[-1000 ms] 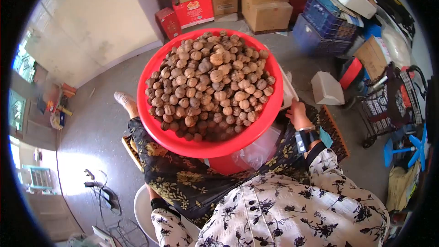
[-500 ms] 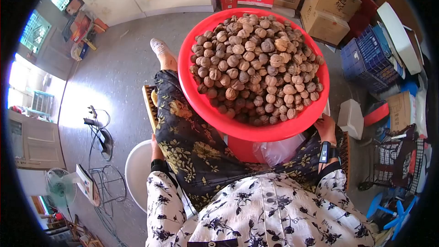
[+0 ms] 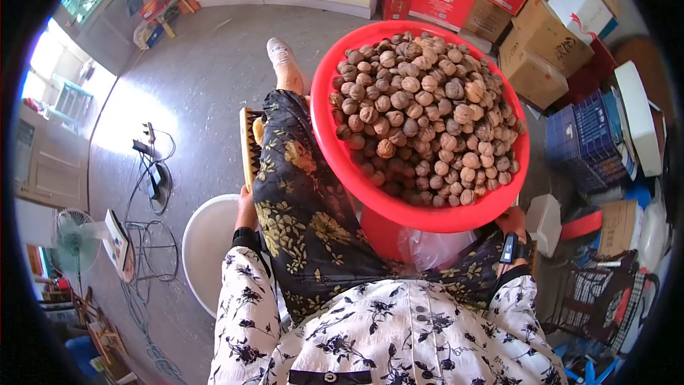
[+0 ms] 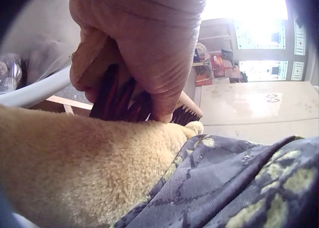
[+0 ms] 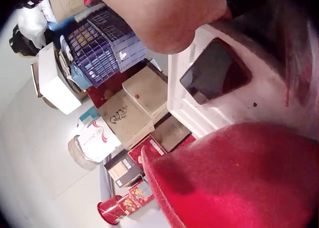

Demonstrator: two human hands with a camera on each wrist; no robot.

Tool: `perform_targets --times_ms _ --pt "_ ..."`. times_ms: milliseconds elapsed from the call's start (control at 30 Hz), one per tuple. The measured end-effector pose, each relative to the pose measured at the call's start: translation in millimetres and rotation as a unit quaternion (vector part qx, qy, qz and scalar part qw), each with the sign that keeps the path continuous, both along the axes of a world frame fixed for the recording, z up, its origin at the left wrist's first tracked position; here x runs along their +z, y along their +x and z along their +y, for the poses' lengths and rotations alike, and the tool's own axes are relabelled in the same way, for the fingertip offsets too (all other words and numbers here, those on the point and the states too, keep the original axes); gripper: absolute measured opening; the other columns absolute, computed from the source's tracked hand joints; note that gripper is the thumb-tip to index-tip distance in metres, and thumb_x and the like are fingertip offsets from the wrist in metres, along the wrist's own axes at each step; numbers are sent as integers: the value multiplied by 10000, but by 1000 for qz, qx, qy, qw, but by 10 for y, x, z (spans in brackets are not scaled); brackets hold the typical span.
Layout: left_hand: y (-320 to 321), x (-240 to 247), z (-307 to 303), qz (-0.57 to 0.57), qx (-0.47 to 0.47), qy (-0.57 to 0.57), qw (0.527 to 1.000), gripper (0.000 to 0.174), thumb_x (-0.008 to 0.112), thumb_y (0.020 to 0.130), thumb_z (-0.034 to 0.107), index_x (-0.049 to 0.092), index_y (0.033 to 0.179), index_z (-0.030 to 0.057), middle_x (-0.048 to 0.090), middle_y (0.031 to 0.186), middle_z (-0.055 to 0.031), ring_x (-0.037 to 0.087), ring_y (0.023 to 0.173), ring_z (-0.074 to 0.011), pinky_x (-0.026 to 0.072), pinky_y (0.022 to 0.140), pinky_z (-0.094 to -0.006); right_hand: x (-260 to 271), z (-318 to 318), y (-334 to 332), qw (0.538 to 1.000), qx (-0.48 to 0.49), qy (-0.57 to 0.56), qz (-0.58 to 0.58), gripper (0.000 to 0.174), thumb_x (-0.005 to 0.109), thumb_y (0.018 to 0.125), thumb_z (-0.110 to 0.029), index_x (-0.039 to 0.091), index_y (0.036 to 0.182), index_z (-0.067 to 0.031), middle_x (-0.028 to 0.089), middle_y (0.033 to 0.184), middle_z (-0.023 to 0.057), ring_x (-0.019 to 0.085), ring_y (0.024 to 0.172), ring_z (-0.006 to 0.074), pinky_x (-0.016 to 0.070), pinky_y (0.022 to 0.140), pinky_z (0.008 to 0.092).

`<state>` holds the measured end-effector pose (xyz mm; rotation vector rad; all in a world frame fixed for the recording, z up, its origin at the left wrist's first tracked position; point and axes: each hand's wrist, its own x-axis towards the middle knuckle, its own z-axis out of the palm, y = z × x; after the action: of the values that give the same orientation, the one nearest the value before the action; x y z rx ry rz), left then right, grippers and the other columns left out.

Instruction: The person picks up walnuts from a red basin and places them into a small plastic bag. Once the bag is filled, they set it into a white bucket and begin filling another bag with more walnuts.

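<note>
A red basin (image 3: 427, 218) heaped with walnuts (image 3: 434, 114) stands in front of the person, between the legs. At the left thigh, the left hand (image 3: 246, 210) is at the near end of a wooden seat edge (image 3: 248, 146). The left wrist view shows its fingers and thumb gripping the seat's dark woven strands (image 4: 110, 96), beside a tan plush cushion (image 4: 94, 163). The right hand (image 3: 511, 221) is low beside the basin's right side. In the right wrist view it is over a white foam tray (image 5: 192, 113) bearing a dark phone (image 5: 217, 73); its fingertips are hidden.
A white bucket (image 3: 203, 242) stands left of the left leg. Cables and a power strip (image 3: 153, 178) lie on the floor further left, near a fan (image 3: 75, 239). Cardboard boxes (image 3: 541, 50) and blue crates (image 3: 581, 139) are stacked at the back right. A clear plastic bag (image 3: 434, 246) hangs below the basin.
The head view has swung left, so the basin appears further right. The left hand, hidden at first, has come up past the bucket to the seat edge. The right hand stays beside the basin.
</note>
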<state>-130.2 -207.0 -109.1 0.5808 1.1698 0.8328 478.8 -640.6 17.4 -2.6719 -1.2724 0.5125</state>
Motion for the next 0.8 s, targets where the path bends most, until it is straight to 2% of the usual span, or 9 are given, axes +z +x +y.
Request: perform_targets --times_ms 33,133,167,267,400,500,567,667,800 --pt "4 -39 23 -4 -2 4 1000 272 643 930 198 541 1125 38 650 908 -73 627 792 -164 533 675 -323 -441 -165 150 925 -152 258 233 166 584 875 -118 614 886 45 639 792 159 656 771 275 567 648 447" --pt "1 -139 41 -14 -13 15 1000 256 640 935 204 545 1108 41 648 896 -70 625 788 -161 530 669 -325 -868 -367 489 951 -181 221 117 196 770 711 -185 726 834 -40 691 714 161 712 759 294 531 689 370" --pt "-3 -136 40 -13 -12 16 1000 256 640 935 204 545 1108 41 648 896 -70 625 788 -161 530 669 -325 -280 -77 121 989 -148 15 -2 232 779 699 -190 724 875 -48 692 751 180 711 788 302 526 694 382" --pt "36 2 -2 -5 -12 36 999 234 638 939 206 547 1084 47 646 895 -72 618 783 -154 523 664 -331 -323 -69 71 927 -233 244 165 272 778 706 -202 713 921 -49 694 795 190 699 812 332 523 705 396" --pt "-20 86 -34 41 -30 50 997 245 648 929 196 540 1086 42 645 895 -73 615 785 -159 523 665 -328 -53 105 -132 969 -199 144 23 304 767 723 -217 702 970 -53 687 820 204 688 842 354 518 714 406" --pt "-3 77 -35 33 -32 39 998 259 653 923 191 531 1094 38 645 912 -82 618 788 -167 521 666 -327 -119 56 -54 969 -160 184 38 230 703 797 -129 696 1016 -60 701 821 82 657 677 196 517 626 336" --pt "14 46 -5 0 -19 22 1000 264 651 922 187 525 1099 36 644 924 -87 620 790 -172 521 668 -327 -196 24 92 990 -118 -15 -71 265 742 753 -171 711 1006 -98 700 779 105 671 699 258 518 652 350" --pt "-33 -64 17 9 -18 -14 1000 329 673 900 224 516 1110 25 643 932 -114 626 790 -200 521 680 -347 -179 63 27 988 -95 117 -28 296 754 730 -243 705 962 -65 684 811 188 682 824 355 502 674 404" --pt "-92 -268 52 41 -31 -7 999 343 678 895 232 514 1112 23 642 932 -120 627 793 -208 521 687 -351 -629 -57 306 990 -98 83 -58 256 751 723 -235 717 932 -90 693 800 167 684 806 348 504 664 405"
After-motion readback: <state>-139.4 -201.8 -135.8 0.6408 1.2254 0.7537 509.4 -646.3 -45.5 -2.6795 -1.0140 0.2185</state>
